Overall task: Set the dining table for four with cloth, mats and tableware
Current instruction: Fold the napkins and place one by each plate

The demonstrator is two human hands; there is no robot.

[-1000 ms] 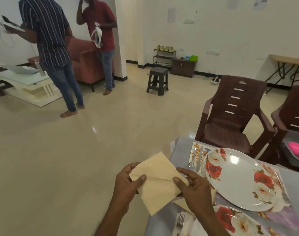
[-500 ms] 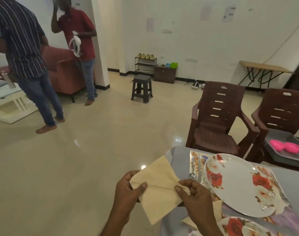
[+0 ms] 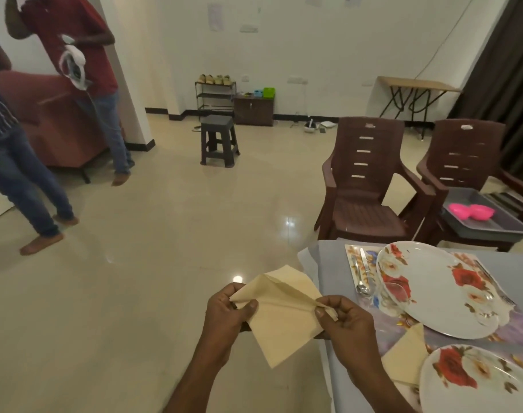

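I have a beige napkin (image 3: 284, 317) held in the air in front of me, just off the near left corner of the table (image 3: 319, 251) and above the floor. My left hand (image 3: 229, 311) pinches its left corner between thumb and curled fingers; my right hand (image 3: 342, 318) pinches the opposite corner the same way, so a fold runs taut between the two grips while the lower part hangs to a point.

Just right of my right hand a floral mat (image 3: 370, 296) lies on the grey cloth, and a spoon (image 3: 360, 278) and a knife (image 3: 365, 265) lie side by side on its left strip. A large plate with red roses (image 3: 433, 290) sits on that mat, with a clear glass (image 3: 395, 295) lying on the plate's near left edge. A second beige napkin (image 3: 406, 357) lies on the table below it, partly tucked under a second rose plate (image 3: 474, 380) at the bottom right.

Beyond the table stand two brown plastic chairs (image 3: 364, 180); the right one carries a grey tray (image 3: 486, 216) with pink bowls (image 3: 468, 210). Further off I see a dark stool (image 3: 218, 141), and two people (image 3: 84, 70) stand at the left by a red sofa.
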